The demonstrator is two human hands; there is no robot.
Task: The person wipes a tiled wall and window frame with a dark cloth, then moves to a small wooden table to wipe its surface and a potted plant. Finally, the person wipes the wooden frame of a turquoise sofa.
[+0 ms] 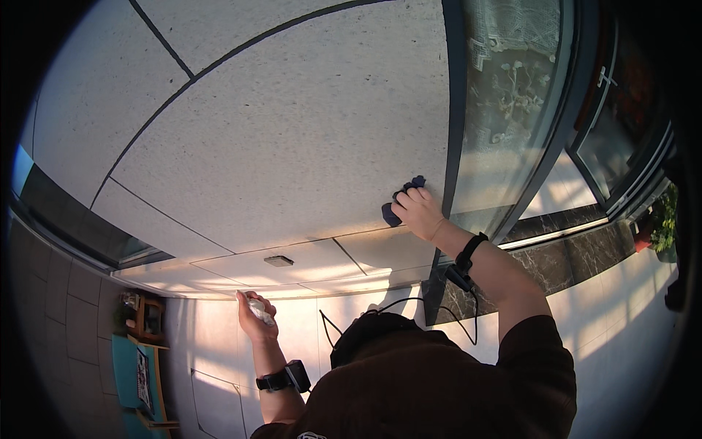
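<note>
My right hand [419, 211] presses a dark blue cloth [391, 215] against the pale stone-look wall panel [285, 142]. The cloth is bunched under my fingers, close to the dark window frame [454, 110]. Lower and to the left, my left hand [258, 315] is closed around a crumpled white thing [260, 311], perhaps a tissue or rag. That hand is held apart from the wall, below a small socket cover [278, 261]. A black strap with a small box sits on each of my forearms.
Right of the panel is a glass pane [504, 148] with lace curtain behind it, then an open doorway with a dark marble sill [559, 260]. A potted plant [664, 225] stands at far right. At lower left is a teal-cushioned seat [125, 370]. A black cable [449, 313] loops near my right arm.
</note>
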